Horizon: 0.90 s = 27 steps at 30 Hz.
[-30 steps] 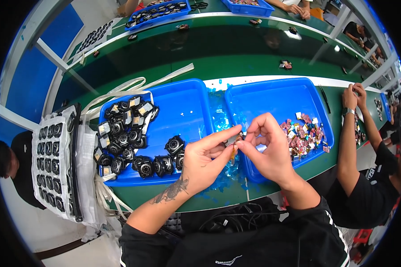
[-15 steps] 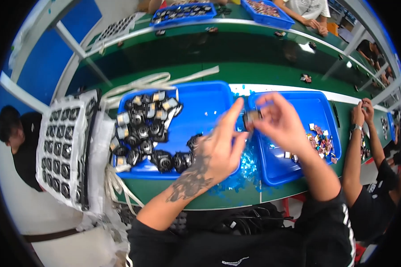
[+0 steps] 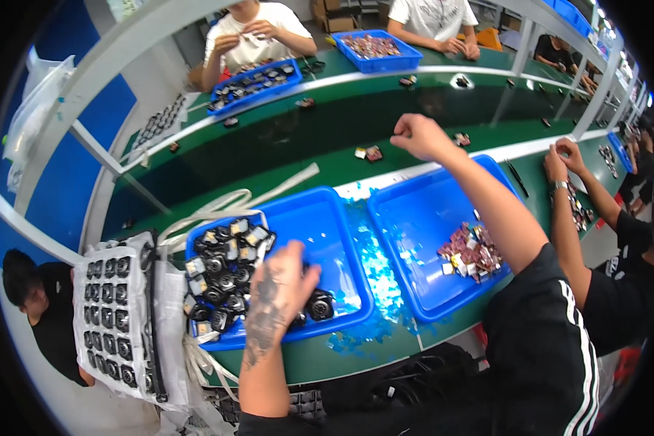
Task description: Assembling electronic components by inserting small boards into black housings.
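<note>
Far L: pale moulded sheet [image 3: 139, 291] w/ black round-faced units in rows; crinkly wrap beside it. Risk: snagged wrap could drag the sheet. Looks slanted; lens bend, can't be sure.

Next: flat off-wht straps [image 3: 287, 182], fabric-like, loose ends lying at L tray [image 3: 320, 218]. Could hook fingers or tip a part if pulled.

L tray: smooth blue plastic, rounded corners. Black modules [image 3: 221, 280] heaped at its L side, boxy w/ ringed round faces, some w/ pale flat squares. Loose pile, so rummaging could scratch faces or start a slide.

L hand [image 3: 280, 283] over the modules, fingers partly bent, thumb out; can't tell if gripping or just above, fingertips unclear.

Mid: blue film scraps [image 3: 381, 280], thin, shiny, betw. trays. Light, poss. static; could cling to skin and get onto modules.

Pink-and-wht part [image 3: 372, 153] on glossy dk green strip [image 3: 327, 134] beyond trays, just L of & below R hand [image 3: 416, 136]. Fingers curled in, nothing visible in them; can't tell if anything's inside. A low wrist could nudge the part.

R tray [image 3: 414, 240]: same blue plastic; small pink/wht/yellow bits [image 3: 469, 251], jumbled, angular. R forearm crosses above; dropped elbow could scatter them.

Far R: thin blk tool [image 3: 517, 178], near tray rim; could roll if bumped.
</note>
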Motion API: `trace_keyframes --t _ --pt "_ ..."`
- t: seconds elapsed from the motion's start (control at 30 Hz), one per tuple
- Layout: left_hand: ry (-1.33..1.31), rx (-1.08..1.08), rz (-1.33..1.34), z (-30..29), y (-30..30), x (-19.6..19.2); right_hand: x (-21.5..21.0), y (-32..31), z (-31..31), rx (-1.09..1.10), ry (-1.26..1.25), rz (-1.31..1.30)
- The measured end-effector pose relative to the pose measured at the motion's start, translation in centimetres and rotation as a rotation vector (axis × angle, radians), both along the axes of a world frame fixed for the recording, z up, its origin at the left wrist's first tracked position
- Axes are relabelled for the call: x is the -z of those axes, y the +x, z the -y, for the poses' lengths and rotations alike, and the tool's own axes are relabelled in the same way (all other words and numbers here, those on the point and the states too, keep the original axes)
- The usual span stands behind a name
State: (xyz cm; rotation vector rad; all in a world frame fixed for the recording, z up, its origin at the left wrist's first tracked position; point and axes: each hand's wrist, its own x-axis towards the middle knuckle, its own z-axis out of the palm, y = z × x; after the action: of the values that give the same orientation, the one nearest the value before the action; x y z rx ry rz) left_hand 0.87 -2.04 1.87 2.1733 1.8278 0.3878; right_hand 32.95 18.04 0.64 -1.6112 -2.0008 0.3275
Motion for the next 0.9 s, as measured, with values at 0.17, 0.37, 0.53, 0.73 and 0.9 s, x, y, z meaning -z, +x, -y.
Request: trace_keyframes --t 0.17,0.37,0.53,0.73,0.9 --pt "-0.238 -0.129 1.604 -0.8 -0.1 -0.3 -4.8 2.3 10.5 -0.386 -0.17 0.107" --pt "-0.801 -0.17 2.033 -0.4 5.3 1.8 -1.6 -0.4 23.0 -0.267 -0.224 -0.241" --pt "-0.702 -0.137 1.896 1.6 5.4 1.5 0.1 0.8 22.2 -0.038 0.118 -0.08" --pt "-0.412 -0.249 1.855 0.8 5.0 2.3 -0.6 8.4 18.4 0.052 -0.078 -0.018" --pt "-0.457 -0.148 1.823 0.7 3.5 2.8 -0.2 7.7 17.9 -0.116 -0.17 0.197"
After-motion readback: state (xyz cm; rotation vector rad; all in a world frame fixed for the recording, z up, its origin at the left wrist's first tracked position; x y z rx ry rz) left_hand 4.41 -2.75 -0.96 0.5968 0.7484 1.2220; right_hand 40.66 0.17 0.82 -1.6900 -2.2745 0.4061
